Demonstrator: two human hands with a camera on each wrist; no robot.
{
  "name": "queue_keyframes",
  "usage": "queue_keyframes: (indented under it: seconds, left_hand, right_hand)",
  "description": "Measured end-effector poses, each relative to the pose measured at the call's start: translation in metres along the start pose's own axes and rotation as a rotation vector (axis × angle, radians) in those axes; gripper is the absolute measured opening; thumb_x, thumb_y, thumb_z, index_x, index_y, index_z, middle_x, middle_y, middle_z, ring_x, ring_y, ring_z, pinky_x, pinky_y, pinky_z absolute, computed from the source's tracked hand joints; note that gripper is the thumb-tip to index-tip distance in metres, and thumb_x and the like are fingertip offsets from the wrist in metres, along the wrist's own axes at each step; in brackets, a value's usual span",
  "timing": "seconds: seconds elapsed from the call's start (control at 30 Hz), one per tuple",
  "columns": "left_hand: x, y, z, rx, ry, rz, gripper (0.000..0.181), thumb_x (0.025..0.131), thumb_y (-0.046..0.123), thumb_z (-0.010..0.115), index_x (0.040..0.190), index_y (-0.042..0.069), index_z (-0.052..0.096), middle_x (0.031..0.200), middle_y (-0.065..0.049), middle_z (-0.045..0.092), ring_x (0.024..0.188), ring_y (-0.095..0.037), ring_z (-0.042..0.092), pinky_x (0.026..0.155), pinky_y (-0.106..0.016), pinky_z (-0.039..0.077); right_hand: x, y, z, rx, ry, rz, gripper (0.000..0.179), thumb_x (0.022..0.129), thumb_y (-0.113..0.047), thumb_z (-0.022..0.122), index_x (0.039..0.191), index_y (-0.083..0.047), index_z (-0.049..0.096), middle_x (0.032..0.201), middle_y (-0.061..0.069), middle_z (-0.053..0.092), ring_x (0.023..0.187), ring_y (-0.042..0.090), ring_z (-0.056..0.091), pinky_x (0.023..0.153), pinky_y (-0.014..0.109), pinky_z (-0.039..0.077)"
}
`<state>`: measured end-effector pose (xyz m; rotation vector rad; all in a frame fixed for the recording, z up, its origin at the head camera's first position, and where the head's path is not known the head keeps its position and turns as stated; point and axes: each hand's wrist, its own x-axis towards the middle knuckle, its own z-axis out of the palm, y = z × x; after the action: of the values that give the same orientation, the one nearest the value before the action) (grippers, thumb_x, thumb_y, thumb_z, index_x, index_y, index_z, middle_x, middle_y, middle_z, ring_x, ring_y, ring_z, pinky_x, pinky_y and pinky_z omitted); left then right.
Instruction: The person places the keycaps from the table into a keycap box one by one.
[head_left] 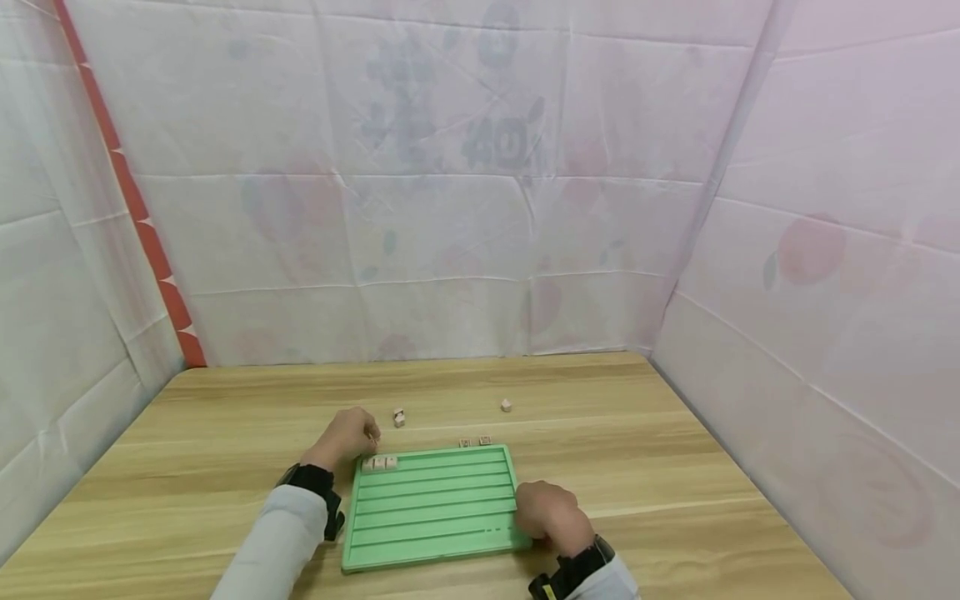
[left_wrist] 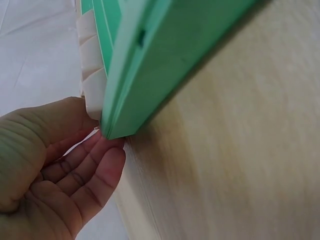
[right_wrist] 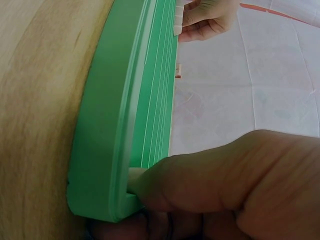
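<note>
A green ridged tray (head_left: 435,504) lies on the wooden table. Three small pale tiles (head_left: 380,463) stand side by side in its far-left row. My left hand (head_left: 347,437) is at the tray's far-left corner, its thumb beside the end tile (left_wrist: 95,95) and its fingers curved behind the corner. Those fingertips are hidden in the left wrist view, and I cannot tell what they hold. At the near-right corner my right hand (head_left: 551,512) grips the tray, thumb over the rim (right_wrist: 125,120) and fingers underneath.
Beyond the tray's far edge lie two patterned tiles (head_left: 475,442). Farther back are a pair of small tiles (head_left: 399,417) near the left hand and a single one (head_left: 506,406) to the right. Pale sheeting (head_left: 450,208) walls the table at the back and sides.
</note>
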<state>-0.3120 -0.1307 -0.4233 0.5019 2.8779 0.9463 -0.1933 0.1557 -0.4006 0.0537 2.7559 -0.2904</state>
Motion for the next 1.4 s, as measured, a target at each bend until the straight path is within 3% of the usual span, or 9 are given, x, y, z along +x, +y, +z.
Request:
queue_keyframes:
  seconds: [0.23,0.57,1.03,1.4]
  left_hand:
    - [-0.001,0.002,0.000,-0.009,0.011,-0.014,0.009,0.075,-0.006,0.069,0.082,0.000,0.069,0.075,-0.005,0.061,0.064,-0.018,0.052,0.057,-0.032,0.045]
    - [0.000,0.010,-0.005,0.004,0.060,0.053,0.013,0.079,-0.001,0.067,0.092,-0.002,0.068,0.084,-0.006,0.062,0.079,-0.024,0.058,0.067,-0.038,0.049]
    - [-0.002,0.023,-0.014,-0.034,0.079,0.097,0.018,0.080,0.003,0.069,0.097,-0.002,0.068,0.087,-0.007,0.064,0.080,-0.023,0.060,0.068,-0.037,0.050]
    - [-0.004,0.014,-0.015,-0.181,0.048,0.197,0.017,0.081,0.000,0.062,0.097,-0.001,0.068,0.088,-0.005,0.063,0.076,-0.019,0.059,0.060,-0.032,0.049]
  right_hand:
    - [0.000,0.001,-0.001,0.000,0.007,-0.011,0.019,0.085,0.000,0.054,0.066,-0.005,0.055,0.061,0.009,0.050,0.049,0.018,0.046,0.045,0.029,0.038]
    - [-0.001,0.002,0.001,-0.013,0.012,-0.010,0.018,0.084,0.000,0.055,0.067,-0.005,0.055,0.061,0.009,0.051,0.049,0.019,0.046,0.044,0.029,0.038]
    - [0.000,0.002,0.000,-0.015,0.007,-0.007,0.019,0.084,0.001,0.055,0.066,-0.004,0.055,0.060,0.009,0.050,0.048,0.018,0.045,0.044,0.029,0.036]
    - [0.000,0.002,0.000,-0.029,0.016,-0.027,0.021,0.084,0.001,0.054,0.064,-0.005,0.054,0.059,0.008,0.049,0.048,0.018,0.044,0.045,0.028,0.034]
